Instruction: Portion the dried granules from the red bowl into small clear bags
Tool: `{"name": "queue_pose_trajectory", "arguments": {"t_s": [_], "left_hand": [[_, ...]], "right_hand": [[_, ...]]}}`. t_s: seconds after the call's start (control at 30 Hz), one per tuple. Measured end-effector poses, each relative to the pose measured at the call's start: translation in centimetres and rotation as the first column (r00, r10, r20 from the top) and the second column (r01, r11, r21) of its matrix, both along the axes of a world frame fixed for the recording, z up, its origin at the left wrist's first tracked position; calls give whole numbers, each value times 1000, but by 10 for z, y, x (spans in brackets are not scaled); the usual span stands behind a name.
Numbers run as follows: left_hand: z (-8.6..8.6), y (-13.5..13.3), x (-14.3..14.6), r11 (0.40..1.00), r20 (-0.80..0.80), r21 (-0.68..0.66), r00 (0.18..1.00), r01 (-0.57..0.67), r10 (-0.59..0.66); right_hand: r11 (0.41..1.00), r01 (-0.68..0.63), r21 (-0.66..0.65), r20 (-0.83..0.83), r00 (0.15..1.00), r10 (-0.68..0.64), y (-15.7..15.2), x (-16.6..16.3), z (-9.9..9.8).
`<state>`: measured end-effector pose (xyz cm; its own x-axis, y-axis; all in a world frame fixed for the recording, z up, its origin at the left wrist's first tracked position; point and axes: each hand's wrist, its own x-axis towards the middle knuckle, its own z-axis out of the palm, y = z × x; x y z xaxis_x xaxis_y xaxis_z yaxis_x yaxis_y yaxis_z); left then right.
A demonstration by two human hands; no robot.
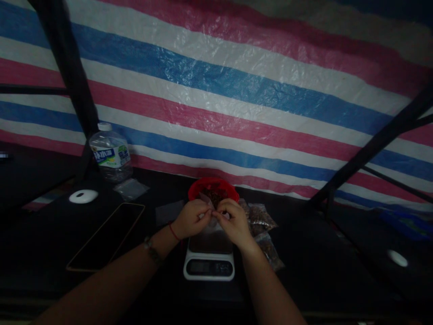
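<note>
My left hand and my right hand meet over a white kitchen scale on a dark table. Both pinch the top of a small clear plastic bag held between them, fingers closed on its edge. Just behind the hands stands a red bowl holding dark brownish bits. A red string circles my left wrist. The bag's contents are too dim to make out.
Several filled clear bags lie to the right of the scale. A phone lies flat at the left, with a white round object, a water bottle and empty bags behind it. A striped tarp forms the back wall.
</note>
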<state>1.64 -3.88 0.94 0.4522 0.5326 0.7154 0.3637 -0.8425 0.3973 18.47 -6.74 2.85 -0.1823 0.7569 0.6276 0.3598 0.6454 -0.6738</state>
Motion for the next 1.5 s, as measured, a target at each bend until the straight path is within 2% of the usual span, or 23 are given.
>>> {"name": "queue_pose_trajectory", "arguments": {"t_s": [0.2, 0.4, 0.53, 0.67, 0.77, 0.87, 1.0, 1.13, 1.27, 1.5], "left_hand": [[-1, -2, 5, 988, -37, 33, 988, -151, 153], [0, -3, 6, 965, -26, 97, 969, -243, 247], [0, -5, 5, 960, -4, 145, 970, -241, 244], [2, -6, 6, 941, -4, 220, 965, -256, 264], [5, -8, 7, 926, -22, 308, 972, -218, 236], [10, -11, 5, 930, -43, 351, 991, -105, 128], [18, -12, -3, 931, 1, 362, 999, -42, 45], [19, -7, -13, 938, -91, 342, 992, -50, 86], [20, -3, -15, 966, -233, 258, 968, -28, 90], [27, 0, -17, 989, -288, 147, 957, -2, 44]], "right_hand": [[990, 116, 75, 54, 991, -120, 0, -1, -5], [940, 278, 199, -47, 961, -274, -2, 2, -8], [938, 212, 273, 10, 975, -223, -2, 0, -11], [959, 157, 235, 127, 973, -191, 1, -2, -16], [962, 157, 223, 201, 958, -203, 3, -2, -18], [962, 94, 256, 259, 952, -162, 2, -1, -16], [949, 118, 293, 171, 970, -173, -3, -1, -8], [958, 151, 245, 115, 976, -183, -4, -3, -6], [983, 82, 165, 166, 980, -109, -3, -4, -9], [997, 79, -26, 187, 980, -73, -2, -6, -7]]}}
